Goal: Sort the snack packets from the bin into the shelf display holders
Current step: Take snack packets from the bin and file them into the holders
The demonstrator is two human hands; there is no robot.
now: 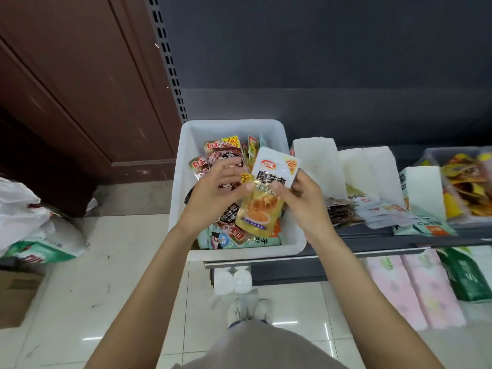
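Right hand [300, 198]: fingers pinch the right edge of a white-and-yellow snack packet [266, 193], held above the bin's right half. Left hand [213, 193]: thumb on the packet's left edge, other fingers spread, loosely extended over dark red packets [221, 158]. White bin [186, 145] sits at the shelf's [372, 235] left end; white display holders [316, 161] stand just right of it.
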